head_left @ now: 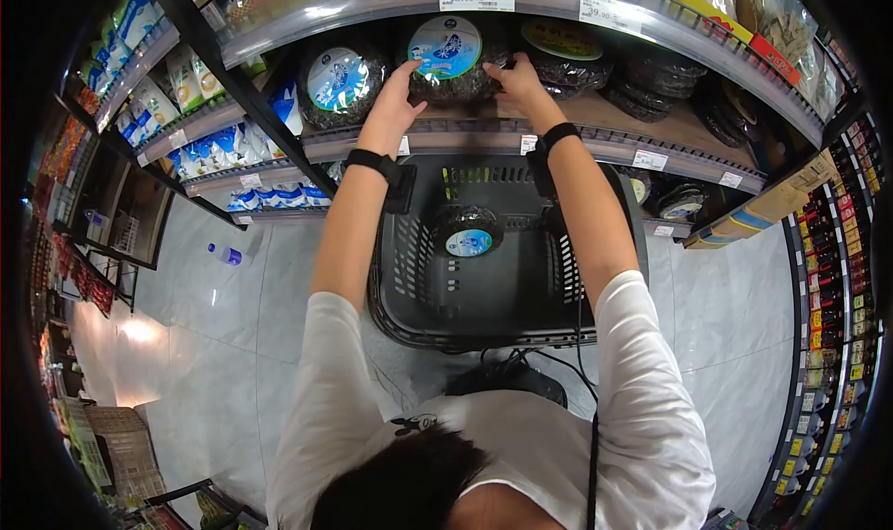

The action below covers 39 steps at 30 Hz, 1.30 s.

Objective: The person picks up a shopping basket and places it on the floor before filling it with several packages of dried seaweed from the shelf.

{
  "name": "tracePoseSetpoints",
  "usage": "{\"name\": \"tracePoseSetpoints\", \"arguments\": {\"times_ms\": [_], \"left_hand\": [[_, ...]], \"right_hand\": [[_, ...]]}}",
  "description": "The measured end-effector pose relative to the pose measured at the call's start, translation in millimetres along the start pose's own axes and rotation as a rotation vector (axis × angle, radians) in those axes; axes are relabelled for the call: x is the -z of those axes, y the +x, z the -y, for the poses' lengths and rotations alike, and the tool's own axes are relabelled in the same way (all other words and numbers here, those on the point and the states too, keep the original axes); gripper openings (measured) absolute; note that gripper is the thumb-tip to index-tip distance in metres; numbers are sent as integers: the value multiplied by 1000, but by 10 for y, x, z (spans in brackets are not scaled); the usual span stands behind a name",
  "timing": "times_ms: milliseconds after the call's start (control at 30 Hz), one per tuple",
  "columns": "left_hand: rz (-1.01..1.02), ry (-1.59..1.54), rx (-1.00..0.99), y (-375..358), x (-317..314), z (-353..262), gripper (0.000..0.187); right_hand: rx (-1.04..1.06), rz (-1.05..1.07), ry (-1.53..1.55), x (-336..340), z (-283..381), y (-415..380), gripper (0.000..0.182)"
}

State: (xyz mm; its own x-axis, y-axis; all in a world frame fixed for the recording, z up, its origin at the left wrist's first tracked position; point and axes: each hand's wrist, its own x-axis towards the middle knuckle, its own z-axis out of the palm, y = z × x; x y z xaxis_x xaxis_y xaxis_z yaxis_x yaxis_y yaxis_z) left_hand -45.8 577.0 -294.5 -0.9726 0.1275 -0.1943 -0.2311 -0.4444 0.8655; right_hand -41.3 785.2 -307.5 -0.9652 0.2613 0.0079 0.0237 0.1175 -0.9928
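Note:
A round, clear-wrapped pack of dark dried seaweed [450, 51] with a blue label stands tilted on the shelf in front of me. My left hand [395, 107] grips its left edge, fingers at the label's rim and thumb spread away. On the opposite edge, my right hand [517, 83] holds it with bent fingers. A similar seaweed pack [339, 85] sits just left of it, and dark flat round packs [567, 51] are stacked to the right. Below my forearms, a black shopping basket [484, 316] contains a smaller seaweed pack [468, 237] with a blue label.
The shelf edge [465, 142] with price tags runs between the packs and the basket. Above hangs another shelf [372, 13]. Blue-and-white bags [223, 148] fill the left shelves. A purple-capped bottle [225, 254] lies on the tiled floor. Bottles line a rack [823, 316] at right.

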Motion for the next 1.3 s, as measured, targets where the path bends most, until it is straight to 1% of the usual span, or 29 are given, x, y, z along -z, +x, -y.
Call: {"name": "tracePoseSetpoints", "arguments": {"times_ms": [67, 100, 200, 233, 333, 367, 467, 500, 600, 700, 800, 867, 933, 1100, 1200, 1233, 1300], "left_hand": [[53, -20, 30, -76, 62, -32, 45], [12, -40, 12, -178, 55, -39, 39], [114, -42, 15, -448, 153, -34, 35], [92, -46, 38, -539, 157, -23, 29], [133, -40, 44, -824, 169, 31, 23], [109, -59, 50, -883, 173, 61, 19], [109, -88, 48, -1084, 191, 138, 15], [106, -80, 35, -1156, 201, 157, 24], [122, -87, 53, -1331, 290, 213, 42], [201, -102, 103, -1487, 403, 228, 56], [183, -102, 176, -1649, 407, 247, 59], [204, -64, 193, -1716, 407, 289, 61], [228, -40, 225, -1758, 427, 360, 62], [225, -5, 290, -1833, 441, 563, 55], [230, 21, 318, -1872, 437, 642, 54], [222, 13, 337, -1882, 433, 662, 52], [200, 32, 376, -1916, 353, 665, 48]], "right_hand": [[5, 37, 78, 58, -36, -42, 73], [-1, 60, 96, 101, -30, -79, 72], [-28, 126, 118, 212, 7, -303, 70], [-37, 147, 120, 242, -2, -371, 70], [-13, 171, 145, 304, -108, -482, 68], [-9, 182, 142, 332, -138, -519, 67], [4, 206, 138, 393, -201, -628, 66], [11, 213, 160, 409, -178, -717, 65], [48, 213, 129, 509, -254, -879, 62], [52, 225, 200, 636, -236, -1169, 60], [22, 237, 226, 757, -281, -1374, 58], [-3, 227, 232, 821, -318, -1510, 57], [16, 208, 233, 856, -361, -1627, 54], [51, 162, 117, 964, -530, -1795, 52], [45, 172, 109, 1021, -606, -1850, 53], [38, 181, 99, 1047, -619, -1865, 54], [98, 214, 81, 1101, -689, -1844, 55]]}}
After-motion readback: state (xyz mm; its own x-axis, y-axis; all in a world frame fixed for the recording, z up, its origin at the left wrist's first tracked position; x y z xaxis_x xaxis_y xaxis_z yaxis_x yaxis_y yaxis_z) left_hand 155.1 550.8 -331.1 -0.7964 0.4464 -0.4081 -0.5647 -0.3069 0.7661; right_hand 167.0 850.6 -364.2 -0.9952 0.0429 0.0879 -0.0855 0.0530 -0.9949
